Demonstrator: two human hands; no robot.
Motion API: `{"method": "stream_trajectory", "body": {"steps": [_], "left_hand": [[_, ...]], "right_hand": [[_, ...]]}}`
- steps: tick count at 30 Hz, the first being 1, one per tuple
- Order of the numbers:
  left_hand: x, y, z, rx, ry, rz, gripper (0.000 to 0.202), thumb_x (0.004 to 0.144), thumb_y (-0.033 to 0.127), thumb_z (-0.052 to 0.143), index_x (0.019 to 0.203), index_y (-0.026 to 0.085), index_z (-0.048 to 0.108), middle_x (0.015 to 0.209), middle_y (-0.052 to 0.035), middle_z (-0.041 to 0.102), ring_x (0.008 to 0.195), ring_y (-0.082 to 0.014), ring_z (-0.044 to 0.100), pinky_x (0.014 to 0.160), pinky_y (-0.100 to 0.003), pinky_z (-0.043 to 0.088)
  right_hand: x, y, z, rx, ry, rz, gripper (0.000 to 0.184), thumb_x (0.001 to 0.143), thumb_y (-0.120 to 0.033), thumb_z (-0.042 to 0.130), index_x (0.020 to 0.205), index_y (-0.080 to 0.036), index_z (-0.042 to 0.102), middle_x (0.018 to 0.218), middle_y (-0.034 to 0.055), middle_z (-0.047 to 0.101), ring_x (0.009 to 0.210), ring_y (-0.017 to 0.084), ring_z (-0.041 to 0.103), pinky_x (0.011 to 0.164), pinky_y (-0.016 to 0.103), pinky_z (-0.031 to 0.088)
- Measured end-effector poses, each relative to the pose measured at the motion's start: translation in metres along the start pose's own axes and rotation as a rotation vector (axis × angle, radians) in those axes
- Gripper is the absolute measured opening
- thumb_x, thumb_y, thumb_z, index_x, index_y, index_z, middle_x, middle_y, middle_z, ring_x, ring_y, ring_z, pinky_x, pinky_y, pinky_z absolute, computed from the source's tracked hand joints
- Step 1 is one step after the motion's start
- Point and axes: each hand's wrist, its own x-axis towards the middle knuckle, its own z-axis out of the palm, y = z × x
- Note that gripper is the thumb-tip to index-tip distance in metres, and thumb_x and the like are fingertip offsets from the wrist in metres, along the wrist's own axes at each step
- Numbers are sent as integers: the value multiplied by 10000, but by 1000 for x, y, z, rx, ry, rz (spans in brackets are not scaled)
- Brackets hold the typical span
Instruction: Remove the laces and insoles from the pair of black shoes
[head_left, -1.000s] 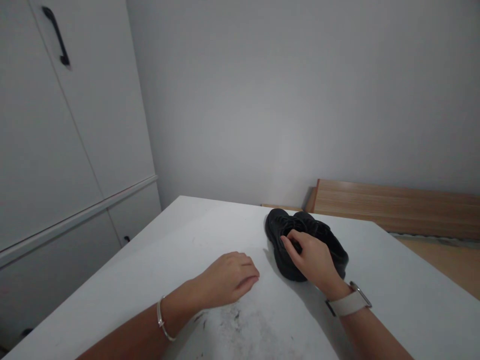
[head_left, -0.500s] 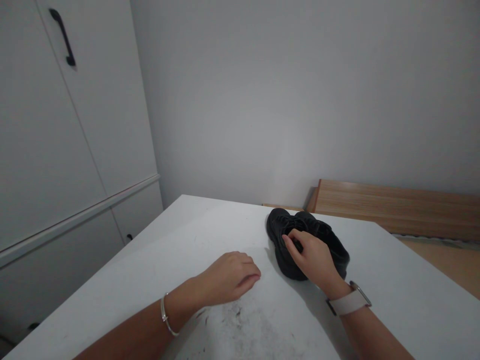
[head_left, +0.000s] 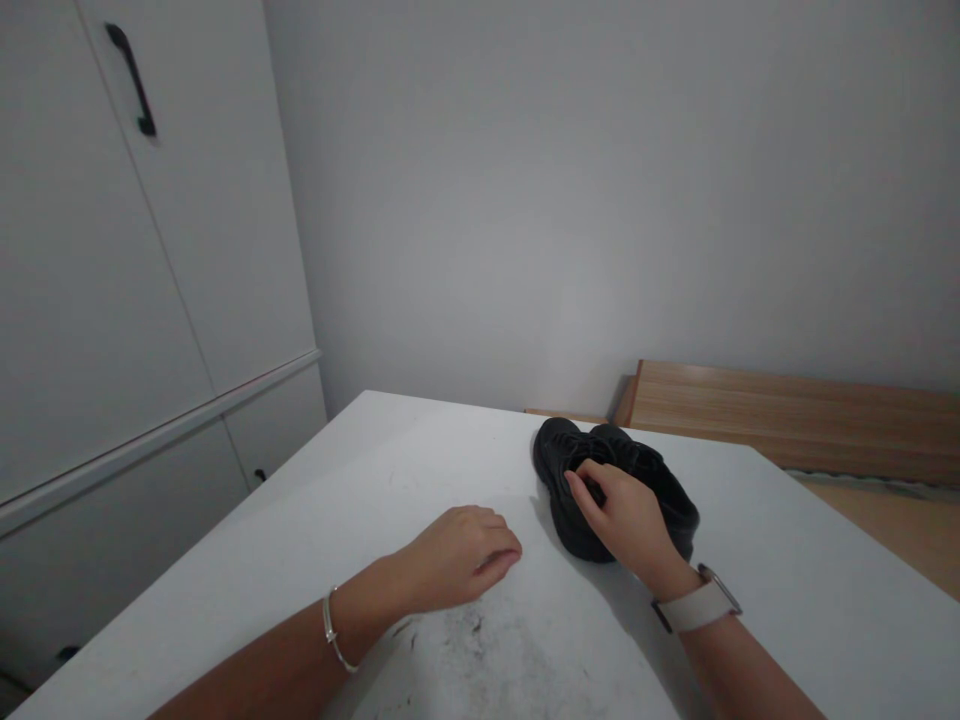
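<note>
A pair of black lace-up shoes (head_left: 574,525) stands side by side on the white table (head_left: 442,440), toes pointing to the far left. Over the nearer shoe is my right hand (head_left: 622,510), its thumb and curled fingers closed at the tongue and laces near the opening. The exact grip under the fingers is hidden. To the left, apart from the shoes, my left hand (head_left: 465,550) rests on the tabletop with fingers curled in and thumb beneath them. Nothing shows in it.
Dark scuffs (head_left: 480,640) mark the tabletop near me. White cabinets (head_left: 187,200) with black handles stand along the left. Behind the table are a grey wall (head_left: 480,200) and, at the right, a low wooden board (head_left: 787,410).
The view has shifted very slightly. Neither hand nor the shoes have visibly moved.
</note>
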Motion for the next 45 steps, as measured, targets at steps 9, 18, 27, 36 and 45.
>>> {"method": "stream_trajectory", "body": {"steps": [9,18,27,36,45], "left_hand": [[0,0,0,-8,-4,4,210,967,211,466,961,177,673,898,-53,711,837,-200,653,783,-306,472],[-1,0,0,-15,6,10,221,977,226,456,940,186,671,890,-52,710,832,-195,655,769,-296,474],[0,-1,1,-1,2,17,207,965,212,471,926,182,671,875,-44,709,816,-192,652,758,-296,470],[-1,0,0,-16,-6,11,208,968,219,469,944,188,674,890,-48,713,836,-195,658,775,-291,474],[-1,1,0,-9,-10,3,188,960,196,487,940,181,673,895,-45,711,840,-194,657,775,-286,469]], "right_hand": [[1,0,0,-1,5,-6,328,971,-405,439,730,-218,560,680,26,637,662,196,613,613,289,379],[1,1,0,-1,13,-21,336,968,-408,434,722,-219,562,669,27,636,646,194,607,599,290,376],[1,1,0,-1,5,-2,324,972,-410,439,742,-219,564,701,30,642,684,204,620,621,292,382],[1,1,0,3,9,-10,318,970,-406,442,733,-223,549,693,25,631,676,204,613,620,295,377],[1,-1,-1,12,-3,0,326,971,-419,440,730,-224,539,685,19,619,669,203,606,617,296,370]]}}
